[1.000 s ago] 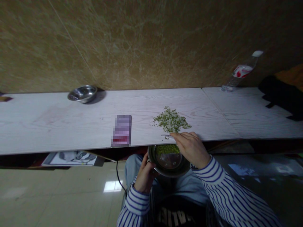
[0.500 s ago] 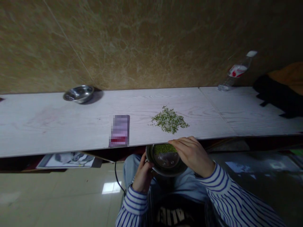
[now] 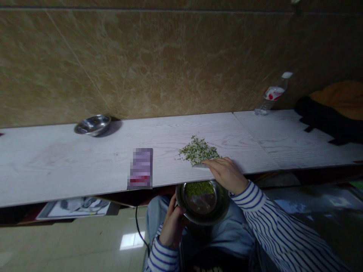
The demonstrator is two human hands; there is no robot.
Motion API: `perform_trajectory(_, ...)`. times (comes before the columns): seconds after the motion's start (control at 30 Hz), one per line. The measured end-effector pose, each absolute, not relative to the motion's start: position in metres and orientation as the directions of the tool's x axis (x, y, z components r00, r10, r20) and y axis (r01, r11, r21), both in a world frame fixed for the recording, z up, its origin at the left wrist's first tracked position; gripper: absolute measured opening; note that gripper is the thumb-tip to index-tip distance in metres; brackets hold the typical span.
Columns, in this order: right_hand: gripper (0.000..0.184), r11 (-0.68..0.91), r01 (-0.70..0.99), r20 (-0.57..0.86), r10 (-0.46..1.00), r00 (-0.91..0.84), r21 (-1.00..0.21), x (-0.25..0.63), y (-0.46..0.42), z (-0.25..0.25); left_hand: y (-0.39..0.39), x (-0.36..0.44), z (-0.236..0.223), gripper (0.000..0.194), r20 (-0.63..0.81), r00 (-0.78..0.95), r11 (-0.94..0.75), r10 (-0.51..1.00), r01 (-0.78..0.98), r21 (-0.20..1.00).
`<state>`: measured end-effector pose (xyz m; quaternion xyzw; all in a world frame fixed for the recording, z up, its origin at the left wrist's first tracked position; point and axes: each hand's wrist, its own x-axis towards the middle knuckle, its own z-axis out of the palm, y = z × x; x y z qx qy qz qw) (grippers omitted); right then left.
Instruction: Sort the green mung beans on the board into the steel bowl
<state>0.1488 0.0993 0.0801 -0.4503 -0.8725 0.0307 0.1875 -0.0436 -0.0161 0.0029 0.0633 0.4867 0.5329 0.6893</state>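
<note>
My left hand (image 3: 173, 223) grips the left rim of a metal bowl (image 3: 222, 202), which is held just below the table's front edge over my lap. Small green beans (image 3: 200, 187) lie in the far part of the bowl. On the table is a loose pile of green beans mixed with white grains (image 3: 198, 149). At the near side of that pile, my right hand (image 3: 227, 173) is closed on a thin, pale, flat piece (image 3: 199, 165) whose kind I cannot make out. Its lower edge seems to touch the tabletop.
A second metal bowl (image 3: 93, 126) sits by the wall at the left of the white table (image 3: 56, 158). A blurred purple phone-shaped object (image 3: 141, 168) lies near the front edge. Further right are a plastic bottle (image 3: 272, 94) and a black and orange cloth item (image 3: 331, 109).
My right hand has moved from the bowl's rim up onto the table, to the near edge of the pile. The pale piece now shows under its fingers. The camera view has tilted up slightly.
</note>
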Motion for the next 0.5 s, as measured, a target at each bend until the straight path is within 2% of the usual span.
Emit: perform_trajectory(0.5, 0.028, 0.579, 0.783, 0.293, 0.808, -0.512, -0.228, 0.143, 0.149, 0.083, -0.003, -0.044, -0.003, 0.068, -0.631, -0.018, 0.471, 0.776, -0.649, 0.598)
